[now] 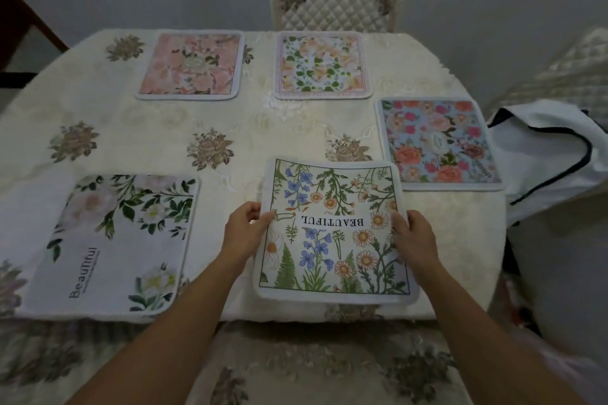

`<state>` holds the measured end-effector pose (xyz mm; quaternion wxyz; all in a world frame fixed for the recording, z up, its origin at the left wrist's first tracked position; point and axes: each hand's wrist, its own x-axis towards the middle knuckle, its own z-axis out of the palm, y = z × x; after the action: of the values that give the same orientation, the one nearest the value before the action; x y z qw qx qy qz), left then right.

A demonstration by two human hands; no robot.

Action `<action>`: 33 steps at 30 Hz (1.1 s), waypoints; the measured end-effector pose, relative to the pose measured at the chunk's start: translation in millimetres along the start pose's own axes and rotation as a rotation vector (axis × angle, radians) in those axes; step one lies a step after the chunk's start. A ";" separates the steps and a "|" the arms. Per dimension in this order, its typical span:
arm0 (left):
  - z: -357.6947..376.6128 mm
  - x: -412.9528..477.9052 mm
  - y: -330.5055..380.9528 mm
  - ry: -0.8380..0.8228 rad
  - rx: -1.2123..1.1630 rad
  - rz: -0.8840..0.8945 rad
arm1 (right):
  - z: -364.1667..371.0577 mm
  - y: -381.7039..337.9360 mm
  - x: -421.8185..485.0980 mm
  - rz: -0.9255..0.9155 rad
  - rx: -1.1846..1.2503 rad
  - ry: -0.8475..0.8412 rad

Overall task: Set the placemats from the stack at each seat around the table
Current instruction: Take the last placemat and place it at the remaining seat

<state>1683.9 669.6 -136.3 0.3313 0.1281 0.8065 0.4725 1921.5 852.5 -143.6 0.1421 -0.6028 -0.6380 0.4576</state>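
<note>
Hands [332,233] pinch wildflower placemat's [332,260] side edges.

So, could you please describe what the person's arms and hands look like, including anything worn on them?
Both forearms are bare, with no sleeve in view. The left hand and the right hand wear no gloves, and no watch, bracelet or ring shows on the wrists or the visible fingers.
</note>
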 end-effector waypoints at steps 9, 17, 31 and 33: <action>4.3 18.8 -32.7 0.014 0.035 -0.111 | 25.1 26.6 16.7 0.069 -0.055 -0.094; 0.0 11.7 -47.3 0.057 0.202 -0.083 | 26.2 27.5 19.5 0.048 -0.195 -0.139; -4.2 4.0 -53.3 0.104 0.417 0.009 | 22.6 30.1 2.0 0.061 -0.308 -0.081; -5.2 3.4 -53.7 0.101 0.423 0.012 | 22.8 28.9 0.2 0.057 -0.307 -0.072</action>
<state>1683.7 639.9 -181.4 0.2534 0.1756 0.9025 0.3007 1923.2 839.1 -177.8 0.0120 -0.6186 -0.6877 0.3798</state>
